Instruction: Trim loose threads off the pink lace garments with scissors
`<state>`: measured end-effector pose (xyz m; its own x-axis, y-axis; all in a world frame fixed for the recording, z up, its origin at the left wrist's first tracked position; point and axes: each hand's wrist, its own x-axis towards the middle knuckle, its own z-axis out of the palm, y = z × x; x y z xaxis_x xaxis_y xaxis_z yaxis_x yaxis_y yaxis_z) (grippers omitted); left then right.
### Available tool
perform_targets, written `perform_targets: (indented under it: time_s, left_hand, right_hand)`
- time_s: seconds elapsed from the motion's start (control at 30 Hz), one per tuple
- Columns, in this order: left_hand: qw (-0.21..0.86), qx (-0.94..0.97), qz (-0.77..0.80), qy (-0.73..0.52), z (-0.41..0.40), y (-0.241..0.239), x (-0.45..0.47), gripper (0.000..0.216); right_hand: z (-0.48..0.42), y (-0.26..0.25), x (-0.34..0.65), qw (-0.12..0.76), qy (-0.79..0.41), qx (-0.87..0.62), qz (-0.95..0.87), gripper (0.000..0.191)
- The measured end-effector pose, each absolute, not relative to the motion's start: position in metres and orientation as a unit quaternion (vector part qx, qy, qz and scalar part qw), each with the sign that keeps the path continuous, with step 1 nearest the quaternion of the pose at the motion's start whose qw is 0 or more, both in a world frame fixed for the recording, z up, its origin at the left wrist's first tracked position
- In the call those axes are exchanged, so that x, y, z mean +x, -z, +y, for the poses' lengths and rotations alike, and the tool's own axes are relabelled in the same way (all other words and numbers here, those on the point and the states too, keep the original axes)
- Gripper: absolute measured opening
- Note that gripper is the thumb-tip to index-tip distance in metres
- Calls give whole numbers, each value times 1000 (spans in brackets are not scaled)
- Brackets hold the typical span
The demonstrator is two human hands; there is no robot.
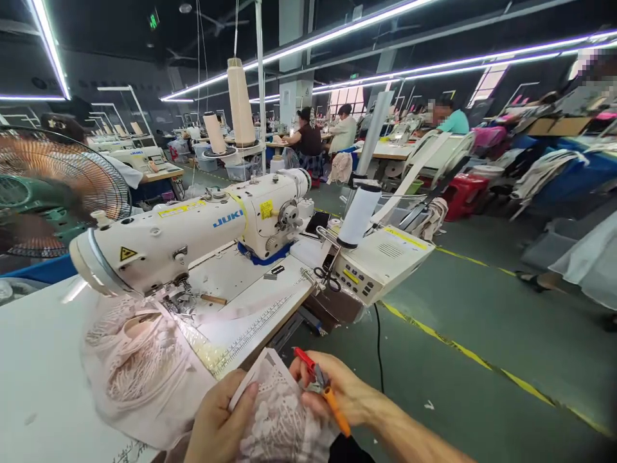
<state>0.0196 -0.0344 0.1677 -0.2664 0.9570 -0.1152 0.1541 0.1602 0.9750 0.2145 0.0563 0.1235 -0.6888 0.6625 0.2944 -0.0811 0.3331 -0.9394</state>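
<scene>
My left hand (224, 411) pinches a pale pink lace fabric piece (277, 415) near its folded, smooth edge, in front of the table's edge. At the lace's other side, my right hand (344, 382) is closed around thread snips (337, 411) with red and orange parts. The fingers of this hand are close against the lace; whether they also grip it I cannot tell. More pink lace fabric (139, 360) lies bunched on the table under the head of a white sewing machine (193, 225).
A control box (385, 263) with a white thread cone (359, 215) stands right of the machine, black-handled scissors (328, 278) beside it. A caged fan (48, 193) is at the left. Yellow tape (463, 350) marks the green floor. Other people sit at machines behind.
</scene>
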Motion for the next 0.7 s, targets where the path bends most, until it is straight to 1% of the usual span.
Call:
perform_targets:
  time_s: [0.1, 0.23, 0.43, 0.57, 0.7]
  left_hand:
    - [421, 453, 649, -444, -38, -166, 17, 42]
    - [405, 482, 641, -439, -40, -166, 15, 39]
    - [369, 487, 641, -465, -44, -164, 18, 39]
    - [382, 468, 647, -466, -45, -162, 19, 35]
    - [380, 471, 639, -475, -44, -162, 21, 33]
  right_hand:
    - [57, -120, 206, 359, -563, -195, -719, 17]
    - [58, -128, 192, 384, -616, -196, -659, 20]
    - [57, -143, 182, 366, -614, -255, -651, 31]
    - [54, -143, 182, 347, -642, -278, -625, 32]
    - [52, -143, 182, 363, -653, -279, -603, 35]
